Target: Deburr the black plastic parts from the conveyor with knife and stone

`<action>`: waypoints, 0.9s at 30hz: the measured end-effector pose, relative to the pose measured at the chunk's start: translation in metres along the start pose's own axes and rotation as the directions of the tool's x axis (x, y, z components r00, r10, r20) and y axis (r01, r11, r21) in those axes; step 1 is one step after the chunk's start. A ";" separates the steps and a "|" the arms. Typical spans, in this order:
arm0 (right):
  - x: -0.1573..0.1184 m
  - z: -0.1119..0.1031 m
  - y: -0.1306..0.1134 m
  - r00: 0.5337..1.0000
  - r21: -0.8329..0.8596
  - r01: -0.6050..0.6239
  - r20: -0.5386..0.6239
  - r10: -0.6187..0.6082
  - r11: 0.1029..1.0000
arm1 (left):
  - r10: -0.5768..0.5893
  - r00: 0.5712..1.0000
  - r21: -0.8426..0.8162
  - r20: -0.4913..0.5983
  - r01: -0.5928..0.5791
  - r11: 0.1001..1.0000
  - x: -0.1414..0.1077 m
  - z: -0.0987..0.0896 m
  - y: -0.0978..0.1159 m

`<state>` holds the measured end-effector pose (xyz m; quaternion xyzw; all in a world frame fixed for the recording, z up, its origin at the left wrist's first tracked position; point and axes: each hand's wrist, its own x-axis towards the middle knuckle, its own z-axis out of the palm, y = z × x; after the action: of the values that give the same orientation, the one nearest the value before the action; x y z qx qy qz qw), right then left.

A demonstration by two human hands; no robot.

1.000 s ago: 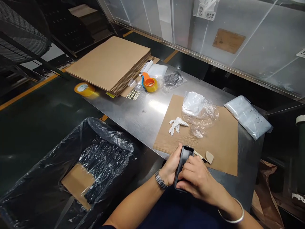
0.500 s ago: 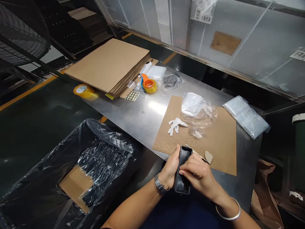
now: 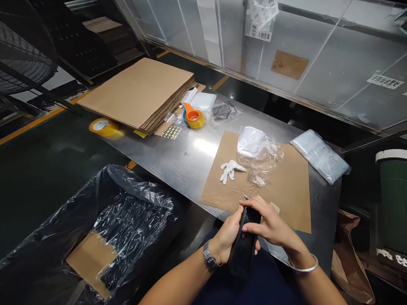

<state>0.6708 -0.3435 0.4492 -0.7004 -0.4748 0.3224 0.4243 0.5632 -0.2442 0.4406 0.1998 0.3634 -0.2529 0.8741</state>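
Note:
A long black rectangular case [image 3: 243, 248] with a hollow inside is tilted in front of my body. My left hand [image 3: 227, 237] is wrapped round its left side, fingertips showing past the right edge. Across the case's upper end lies my right hand [image 3: 267, 220], fingers over the far edge and thumb on the inner side. Just beyond, on the brown cardboard sheet [image 3: 292, 190], a thin pointed tip [image 3: 246, 197] pokes out; the rest of that tool is hidden. A beige block [image 3: 274, 207] is partly covered by my right hand. A white glove [image 3: 232, 170] lies farther off.
Clear plastic bags [image 3: 260, 146] lie on the cardboard. Stacked cardboard [image 3: 136, 93], an orange tape dispenser [image 3: 193, 116] and a sticker sheet [image 3: 171, 132] occupy the metal table's [image 3: 181, 169] far left. A black-lined bin [image 3: 133, 182] stands left; a wrapped packet [image 3: 320, 156] lies right.
My right hand has moved from inside the case to its upper end, with the fingers over the edge. The case has turned and tilted, showing less of its hollow. The view has shifted slightly.

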 end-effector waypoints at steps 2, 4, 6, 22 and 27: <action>0.001 -0.006 -0.001 0.999 0.007 -0.033 -0.021 0.033 0.999 | -0.013 0.998 0.011 0.062 0.013 1.000 0.002 -0.003 -0.004; 0.002 -0.011 -0.002 1.000 0.020 -0.015 0.003 0.015 1.000 | -0.022 0.993 0.012 0.119 0.021 1.000 0.002 -0.004 -0.008; 0.002 -0.016 -0.003 0.998 0.004 0.033 0.058 -0.033 0.999 | -0.057 0.987 0.014 0.148 0.055 0.998 0.002 -0.004 -0.009; 0.001 -0.020 -0.003 0.986 -0.099 0.077 0.155 -0.061 0.992 | -0.171 0.981 0.014 0.092 0.170 0.985 0.005 -0.005 -0.009; -0.002 -0.017 -0.001 0.994 -0.081 0.067 0.095 -0.059 0.994 | -0.189 0.978 0.027 0.086 0.187 0.982 0.006 -0.004 -0.008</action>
<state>0.6842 -0.3500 0.4571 -0.6868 -0.5288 0.3206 0.3820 0.5597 -0.2500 0.4323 0.1614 0.3394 -0.3463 0.8595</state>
